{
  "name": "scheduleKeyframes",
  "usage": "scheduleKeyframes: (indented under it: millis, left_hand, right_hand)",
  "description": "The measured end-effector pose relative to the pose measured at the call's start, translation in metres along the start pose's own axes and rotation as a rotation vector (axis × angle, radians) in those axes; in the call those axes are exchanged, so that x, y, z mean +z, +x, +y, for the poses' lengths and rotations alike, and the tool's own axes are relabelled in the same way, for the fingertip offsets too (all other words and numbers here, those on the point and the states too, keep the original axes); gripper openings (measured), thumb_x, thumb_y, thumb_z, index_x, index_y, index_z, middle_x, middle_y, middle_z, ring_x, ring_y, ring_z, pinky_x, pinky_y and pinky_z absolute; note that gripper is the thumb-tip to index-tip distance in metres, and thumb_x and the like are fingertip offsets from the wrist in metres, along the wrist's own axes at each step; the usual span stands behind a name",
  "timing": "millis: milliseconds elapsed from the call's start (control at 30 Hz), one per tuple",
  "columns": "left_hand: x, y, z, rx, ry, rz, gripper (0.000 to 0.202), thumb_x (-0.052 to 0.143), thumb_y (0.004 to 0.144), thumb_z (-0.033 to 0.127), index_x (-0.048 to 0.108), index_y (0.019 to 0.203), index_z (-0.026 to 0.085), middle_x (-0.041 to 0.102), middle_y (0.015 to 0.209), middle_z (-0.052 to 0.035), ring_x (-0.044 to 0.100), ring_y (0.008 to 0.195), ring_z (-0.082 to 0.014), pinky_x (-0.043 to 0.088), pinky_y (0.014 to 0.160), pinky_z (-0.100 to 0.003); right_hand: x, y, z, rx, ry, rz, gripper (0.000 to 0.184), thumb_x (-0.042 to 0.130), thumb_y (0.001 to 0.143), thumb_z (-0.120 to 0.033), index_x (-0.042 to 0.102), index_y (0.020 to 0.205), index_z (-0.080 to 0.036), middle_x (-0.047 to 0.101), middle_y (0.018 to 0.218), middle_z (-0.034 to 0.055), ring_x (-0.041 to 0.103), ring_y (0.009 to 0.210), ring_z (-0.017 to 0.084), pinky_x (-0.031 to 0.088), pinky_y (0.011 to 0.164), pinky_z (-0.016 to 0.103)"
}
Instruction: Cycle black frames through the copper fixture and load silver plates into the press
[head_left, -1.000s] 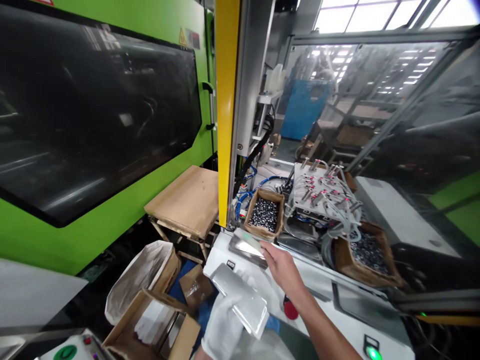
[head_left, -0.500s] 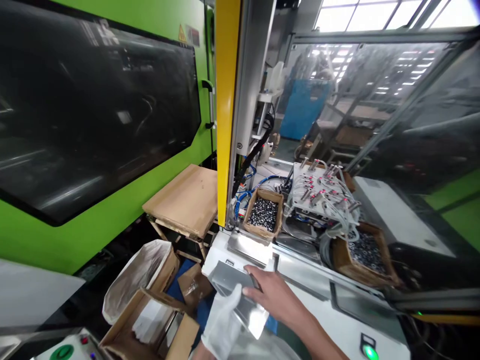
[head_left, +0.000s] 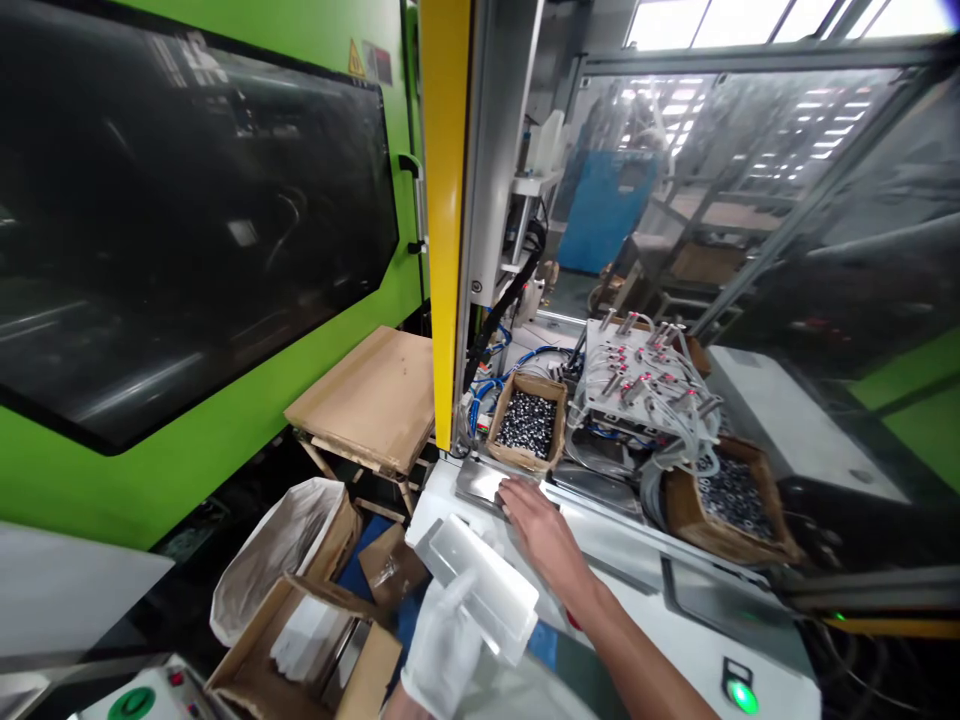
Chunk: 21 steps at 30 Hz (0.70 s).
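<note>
My left hand (head_left: pixel 442 650), in a white glove, is shut on a flat translucent rectangular moulded piece (head_left: pixel 480 590), holding it by its lower end above the bench. My right hand (head_left: pixel 544 530) is bare, and its fingertips rest on the near edge of a shiny metal plate (head_left: pixel 480 482). That plate lies on the white bench top (head_left: pixel 442 500). I cannot tell whether the fingers grip the plate. The hand's fingers hide part of the plate's right side.
Cardboard trays of small dark-and-silver parts (head_left: pixel 526 423) stand behind the bench, beside a pneumatic fixture with many tubes (head_left: pixel 645 385). A yellow door post (head_left: pixel 444 200) rises to the left. Below left are a bag-lined bin (head_left: pixel 277 550) and a cardboard box (head_left: pixel 300 640).
My right hand has moved away from the held piece, back to the metal plate. The piece in my left hand has turned slightly and looks paler.
</note>
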<state>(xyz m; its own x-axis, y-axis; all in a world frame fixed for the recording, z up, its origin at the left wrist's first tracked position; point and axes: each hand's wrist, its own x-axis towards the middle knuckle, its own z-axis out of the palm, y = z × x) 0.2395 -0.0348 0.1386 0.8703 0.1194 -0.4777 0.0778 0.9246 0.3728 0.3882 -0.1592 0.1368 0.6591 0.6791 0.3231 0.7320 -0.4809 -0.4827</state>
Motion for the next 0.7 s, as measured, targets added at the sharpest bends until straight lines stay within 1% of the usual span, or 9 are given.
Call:
scheduleKeyframes:
  millis: [67,133,233,300,367,433,533,600,700]
  left_hand:
    - [0.002,0.000,-0.001,0.034,0.002,0.009,0.052,0.066,0.083,0.018,0.063,0.135,0.026,0.073,0.130,-0.0101,0.060,0.131,-0.0334,0.046,0.114,-0.047]
    - [0.002,0.003,-0.003,0.060,0.007,0.017,0.051,0.068,0.083,0.021,0.064,0.134,0.027,0.073,0.129,-0.0102,0.062,0.128,-0.0332,0.047,0.113,-0.048]
    - [0.000,0.008,-0.007,0.073,0.014,0.025,0.053,0.070,0.083,0.024,0.062,0.135,0.024,0.072,0.129,-0.0123,0.064,0.125,-0.0331,0.048,0.111,-0.053]
    - [-0.003,0.012,-0.007,0.062,0.015,0.024,0.054,0.069,0.083,0.026,0.060,0.136,0.024,0.071,0.131,-0.0133,0.063,0.127,-0.0328,0.048,0.112,-0.054]
    - [-0.006,0.014,-0.006,0.026,0.011,0.012,0.054,0.066,0.083,0.027,0.061,0.136,0.024,0.070,0.133,-0.0132,0.060,0.130,-0.0341,0.046,0.113,-0.054]
    - [-0.009,0.015,-0.003,-0.023,0.006,-0.003,0.055,0.065,0.081,0.028,0.062,0.136,0.023,0.070,0.133,-0.0126,0.057,0.134,-0.0368,0.044,0.115,-0.054]
    - [-0.013,0.013,0.001,-0.058,0.007,-0.014,0.057,0.064,0.077,0.026,0.064,0.134,0.022,0.070,0.134,-0.0116,0.053,0.137,-0.0385,0.040,0.117,-0.055]
    - [-0.013,0.011,0.000,-0.042,0.018,-0.015,0.055,0.064,0.079,0.026,0.063,0.134,0.023,0.067,0.138,-0.0119,0.052,0.138,-0.0363,0.039,0.118,-0.056]
    - [-0.009,0.008,-0.001,0.005,0.056,-0.012,0.048,0.064,0.087,0.035,0.060,0.134,0.023,0.061,0.144,-0.0128,0.054,0.135,-0.0315,0.042,0.114,-0.059]
  right_hand:
    - [-0.005,-0.007,-0.009,0.035,0.038,0.047,0.037,0.040,0.102,-0.019,0.062,0.132,-0.018,0.063,0.140,0.0126,0.054,0.134,0.027,0.041,0.116,0.048]
    - [-0.015,-0.013,-0.023,0.129,0.115,0.000,0.036,0.039,0.105,-0.027,0.060,0.133,-0.019,0.066,0.134,0.0122,0.060,0.128,0.026,0.047,0.109,0.043]
    - [-0.028,-0.019,-0.042,0.275,0.194,-0.267,0.036,0.048,0.102,-0.038,0.062,0.131,-0.022,0.076,0.114,0.0099,0.072,0.105,0.027,0.056,0.090,0.038]
    - [-0.032,-0.016,-0.046,0.314,0.208,-0.367,0.034,0.052,0.099,-0.038,0.066,0.125,-0.021,0.078,0.107,0.0093,0.074,0.100,0.029,0.056,0.083,0.036]
    - [-0.032,-0.010,-0.041,0.337,0.221,-0.322,0.031,0.050,0.099,-0.035,0.070,0.117,-0.021,0.079,0.103,0.0085,0.074,0.096,0.028,0.055,0.082,0.036]
    - [-0.030,-0.002,-0.030,0.352,0.215,-0.178,0.032,0.045,0.101,-0.035,0.069,0.117,-0.021,0.079,0.102,0.0080,0.074,0.093,0.027,0.056,0.081,0.035]
    - [-0.020,0.009,-0.011,0.259,0.117,-0.011,0.036,0.039,0.102,-0.025,0.066,0.126,-0.022,0.075,0.119,0.0092,0.072,0.107,0.026,0.056,0.091,0.038]
    - [-0.010,0.013,-0.002,0.143,0.027,-0.004,0.039,0.038,0.101,-0.017,0.065,0.128,-0.023,0.070,0.131,0.0085,0.066,0.119,0.026,0.052,0.102,0.041]
    - [0.000,0.014,-0.001,0.030,-0.059,-0.015,0.034,0.042,0.100,-0.015,0.065,0.125,-0.020,0.067,0.134,0.0090,0.059,0.127,0.026,0.045,0.112,0.045]
